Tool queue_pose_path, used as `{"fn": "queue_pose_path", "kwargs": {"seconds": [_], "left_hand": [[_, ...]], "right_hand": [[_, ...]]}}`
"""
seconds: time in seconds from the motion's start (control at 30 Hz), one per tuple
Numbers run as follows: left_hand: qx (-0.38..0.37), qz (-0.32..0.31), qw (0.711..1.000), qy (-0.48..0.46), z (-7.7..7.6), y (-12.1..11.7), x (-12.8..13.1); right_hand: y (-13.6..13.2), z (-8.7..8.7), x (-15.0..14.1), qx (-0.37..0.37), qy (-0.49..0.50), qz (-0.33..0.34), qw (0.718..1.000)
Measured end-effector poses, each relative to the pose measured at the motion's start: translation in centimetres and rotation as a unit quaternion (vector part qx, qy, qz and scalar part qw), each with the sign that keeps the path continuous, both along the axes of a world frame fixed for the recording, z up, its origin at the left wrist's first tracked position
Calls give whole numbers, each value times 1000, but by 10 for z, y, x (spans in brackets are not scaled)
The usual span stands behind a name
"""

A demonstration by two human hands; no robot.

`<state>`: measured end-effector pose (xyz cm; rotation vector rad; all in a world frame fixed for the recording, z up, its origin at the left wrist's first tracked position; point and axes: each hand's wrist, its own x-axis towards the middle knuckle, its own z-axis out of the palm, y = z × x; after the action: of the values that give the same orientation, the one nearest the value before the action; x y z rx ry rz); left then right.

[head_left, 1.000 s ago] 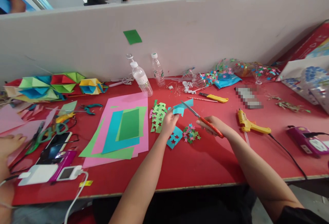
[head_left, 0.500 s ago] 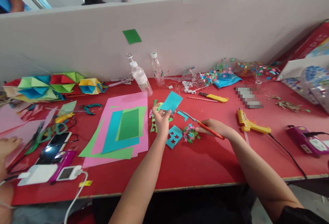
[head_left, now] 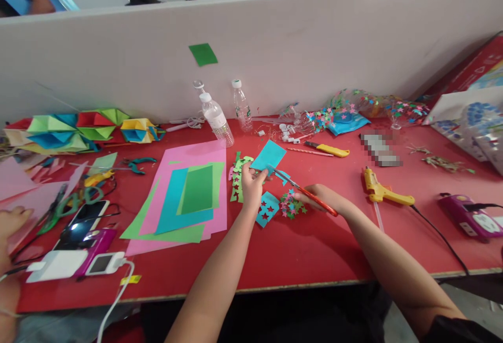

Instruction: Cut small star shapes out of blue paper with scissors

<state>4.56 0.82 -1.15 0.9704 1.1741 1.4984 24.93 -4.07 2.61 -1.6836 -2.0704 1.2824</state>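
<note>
My left hand [head_left: 253,184] pinches a blue sheet of paper [head_left: 271,155] above the table. My right hand [head_left: 319,197] grips red-handled scissors [head_left: 314,197], whose blades reach to the lower edge of that sheet. Whether the blades are parted is hard to make out. Below my hands lie a blue paper with star holes [head_left: 267,210] and a small heap of coloured paper stars [head_left: 292,205]. Green punched scraps [head_left: 237,178] lie left of my left hand. A blue offcut [head_left: 284,177] sits partly behind the blades.
Layered coloured sheets [head_left: 198,191] lie at left. Bottles [head_left: 217,117] stand along the partition. A yellow cutter [head_left: 332,149] lies behind my hands, a corded glue gun [head_left: 383,191] to the right. Another person's hand [head_left: 14,221] rests at far left, near green-handled scissors [head_left: 70,209].
My left hand has shifted right with the blue paper. The scissors have come slightly left, so their blades now overlap the sheet's lower edge.
</note>
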Motion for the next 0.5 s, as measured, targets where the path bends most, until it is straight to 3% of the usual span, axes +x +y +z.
{"fn": "queue_pose_path", "kwargs": {"seconds": [0.3,0.5], "left_hand": [[-7,-10,1000,-27,-4,4,-1],[-6,-81,997,-3,-10,12,-10]], "right_hand": [[-2,1,-6,-22,6,-31,999],[1,6,4,-26,-1,-9,1000]]}}
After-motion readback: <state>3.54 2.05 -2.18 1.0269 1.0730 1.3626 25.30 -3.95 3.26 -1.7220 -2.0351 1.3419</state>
